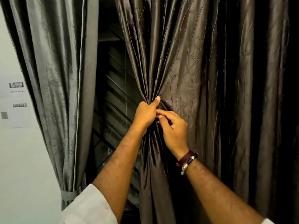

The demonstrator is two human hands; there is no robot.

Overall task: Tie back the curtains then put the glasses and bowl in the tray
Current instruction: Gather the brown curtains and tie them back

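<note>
Rolled white sleeve (90,206) on left arm, left hand (145,114) fisted round bunched folds of dark brown glossy patterned curtain (186,62) at centre, right hand (174,129) w/ wrist bands (187,161) pinching fabric just beside it; grey satin curtain (53,70) at left tied w/ grey band (69,195).

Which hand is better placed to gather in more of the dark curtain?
Probably the right hand. The left hand grips the bunched folds of the dark curtain, while the right sits beside the loose fabric, fingertips at the bunch.
</note>
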